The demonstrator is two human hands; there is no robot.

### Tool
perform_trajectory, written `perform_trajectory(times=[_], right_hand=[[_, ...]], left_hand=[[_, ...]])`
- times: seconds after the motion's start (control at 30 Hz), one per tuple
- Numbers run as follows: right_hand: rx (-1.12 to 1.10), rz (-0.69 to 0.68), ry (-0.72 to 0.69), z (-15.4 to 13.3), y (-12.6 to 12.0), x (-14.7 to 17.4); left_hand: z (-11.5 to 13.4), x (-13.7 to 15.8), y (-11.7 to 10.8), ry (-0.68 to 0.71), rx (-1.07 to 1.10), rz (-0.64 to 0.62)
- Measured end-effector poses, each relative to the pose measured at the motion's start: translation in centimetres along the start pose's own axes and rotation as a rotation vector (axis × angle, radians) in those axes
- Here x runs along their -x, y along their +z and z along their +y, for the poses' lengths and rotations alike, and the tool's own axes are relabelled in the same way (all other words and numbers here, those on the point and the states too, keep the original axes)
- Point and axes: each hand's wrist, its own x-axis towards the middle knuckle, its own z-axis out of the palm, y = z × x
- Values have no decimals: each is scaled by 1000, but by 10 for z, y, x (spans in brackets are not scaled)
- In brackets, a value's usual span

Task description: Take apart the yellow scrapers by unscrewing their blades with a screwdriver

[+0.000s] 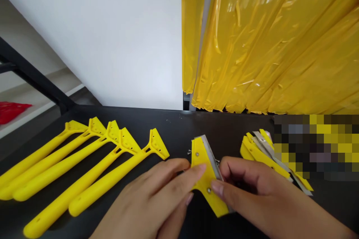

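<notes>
Both hands grip a yellow scraper head (pixel 202 157) with a metal blade (pixel 211 153) along its right edge and two screws showing in its face. My left hand (pixel 157 198) closes on its left side, one finger lying across the yellow face. My right hand (pixel 256 190) pinches the lower right part, thumb by the lower screw (pixel 209 190) and fingers at the blade. Whether a handle continues under my left hand is hidden. Small loose screws (pixel 189 152) lie on the black table just beyond the head.
Several yellow scraper handles (pixel 92 183) lie side by side on the black table (pixel 179 123) at left. On the right sit yellow head plates (pixel 263 153) and metal blades, partly behind a pixelated patch. A white panel (pixel 120 37) and yellow plastic sheeting (pixel 275 44) stand behind.
</notes>
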Motion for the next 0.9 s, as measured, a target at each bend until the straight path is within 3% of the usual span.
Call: perform_trajectory(times=[0.17,0.27,0.4,0.57,0.73,0.9], right_hand=[[32,45,16,5,-2,-14],[-40,24,39,10,-3,-16],[-295,-95,142,17,-6,-17],[-320,-117,114,15,-10,-18],[11,103,-36,3,-31,-13],[504,316,-81,0,-77,-6]], left_hand=[[-11,-3,2,38,-198,-6],[-11,-7,1,55,-199,-43],[-11,-9,0,44,-176,-70],[-13,-10,0,-11,-158,-89],[-13,-13,-2,20,-127,-125],[-16,-8,-5,112,-245,-138]])
